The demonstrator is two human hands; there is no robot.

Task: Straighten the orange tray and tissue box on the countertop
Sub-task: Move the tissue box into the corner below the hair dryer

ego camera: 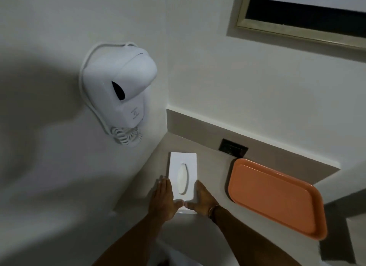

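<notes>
A white tissue box [183, 162] with an oval slot lies flat on the grey countertop [213, 166] near the left wall. My left hand [163, 198] presses flat against its left side. My right hand [203, 200] presses against its right side, and both thumbs rest on the near end of the box top. To the right, apart from the box, lies an empty orange tray [277, 196], turned at an angle with its near right corner at the counter's front edge.
A white wall-mounted hair dryer [122, 87] with a coiled cord hangs on the left wall above the counter corner. A dark socket plate [233, 148] sits in the backsplash behind the tray. A framed mirror [305, 14] hangs at the upper right.
</notes>
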